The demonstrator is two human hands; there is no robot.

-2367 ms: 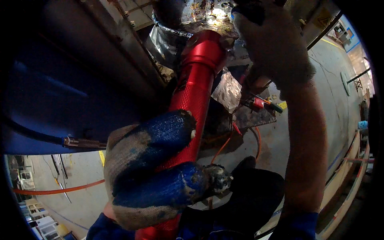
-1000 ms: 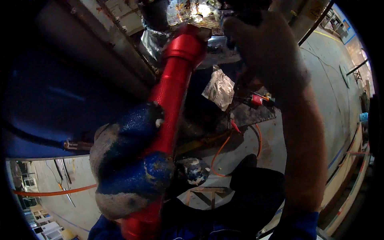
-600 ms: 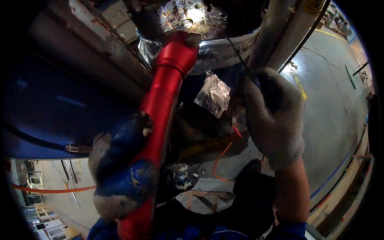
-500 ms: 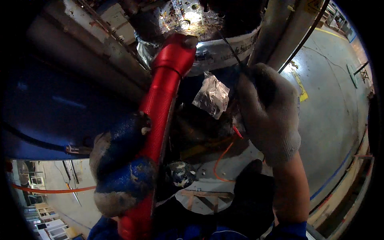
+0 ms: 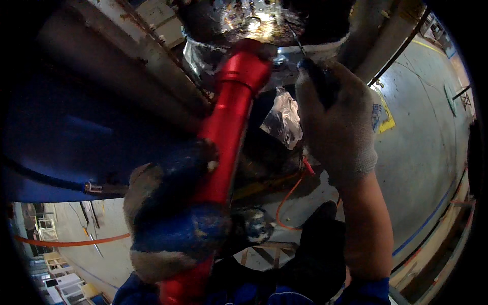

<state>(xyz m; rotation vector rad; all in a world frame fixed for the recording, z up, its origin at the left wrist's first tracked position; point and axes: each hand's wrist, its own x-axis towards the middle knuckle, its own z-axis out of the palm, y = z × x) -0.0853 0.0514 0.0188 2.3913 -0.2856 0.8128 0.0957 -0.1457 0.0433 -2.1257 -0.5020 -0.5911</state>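
Observation:
My left hand (image 5: 178,229), in a worn blue-coated glove, is closed around a long red flashlight (image 5: 229,119). The flashlight's head points up and away, beside a bright patch of light on a dirty, open metal housing (image 5: 254,20). My right hand (image 5: 338,117), in a pale knit glove, grips the black handle of a thin screwdriver (image 5: 316,71). Its narrow shaft slants up and left toward the lit housing. Blur and shadow hide what the tip touches. Crumpled clear plastic (image 5: 284,117) hangs below the housing, between the two hands.
Rusty metal beams (image 5: 147,46) flank the housing, with a dark blue panel (image 5: 76,132) at left. A hose with a metal fitting (image 5: 96,188) sticks out there. An orange cord (image 5: 282,206) lies below my hands. Grey floor (image 5: 417,168) spreads to the right.
The flashlight and my left hand have shifted right in the picture. My right hand has moved slightly up and left with the screwdriver. The whole view has shifted a little.

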